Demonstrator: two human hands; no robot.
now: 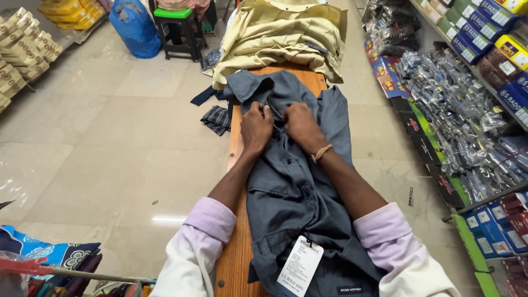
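Observation:
A grey-blue button shirt [297, 192] lies lengthwise on a narrow wooden bench [235, 258], collar at the far end. A white paper tag [300, 266] hangs at its near hem. My left hand [256, 127] and my right hand [300, 125] are side by side near the collar, both pinching the shirt's front placket. An orange thread band circles my right wrist. My sleeves are pale lilac.
A pale yellow shirt [283, 36] is heaped at the bench's far end. A checked cloth [216, 119] lies on the tiled floor at left. Shelves of packaged goods [467, 99] line the right. A green-topped stool [177, 27], blue bag [133, 26] and stacked boxes [22, 47] stand far left.

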